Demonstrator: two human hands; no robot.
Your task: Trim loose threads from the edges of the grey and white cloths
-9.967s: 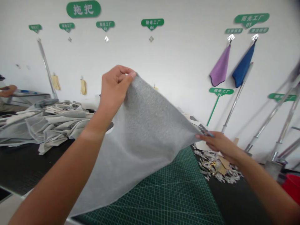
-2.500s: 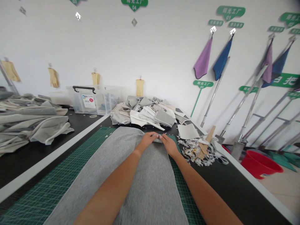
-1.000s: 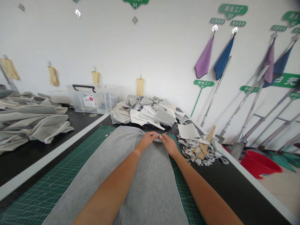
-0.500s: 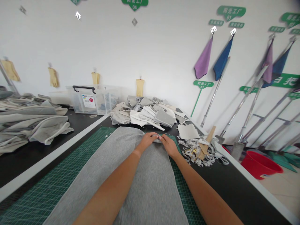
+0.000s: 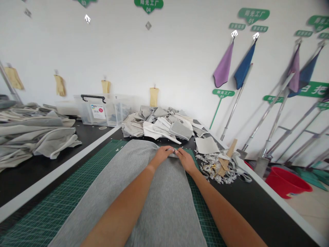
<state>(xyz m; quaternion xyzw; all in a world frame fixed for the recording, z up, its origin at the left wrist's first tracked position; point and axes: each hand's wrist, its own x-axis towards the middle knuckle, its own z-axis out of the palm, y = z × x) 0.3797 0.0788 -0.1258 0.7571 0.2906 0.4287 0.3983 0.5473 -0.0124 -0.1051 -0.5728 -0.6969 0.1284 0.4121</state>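
Observation:
A long piece of grey fabric (image 5: 167, 199) lies over the green cutting mat (image 5: 102, 164), running from the near edge of the view toward the far side. At its far edge my left hand (image 5: 163, 153) is closed, thumb and fingers pinching the fabric. My right hand (image 5: 185, 160) pinches the same edge just beside it, and the fingertips of both hands nearly meet. A small fold of the fabric shows between and under the fingers. My forearms stretch across the fabric and cover part of it.
Heaped fabric scraps (image 5: 164, 123) lie beyond the mat. Stacked grey fabric (image 5: 38, 133) is on the left, near a clear plastic box (image 5: 102, 111). To the right are shredded trimmings (image 5: 221, 171) with scissors among them. A red bucket (image 5: 288, 181) stands beyond the table's right edge.
Both hands keep their pinch on the fabric's far edge with almost no movement. The whole view has shifted very slightly.

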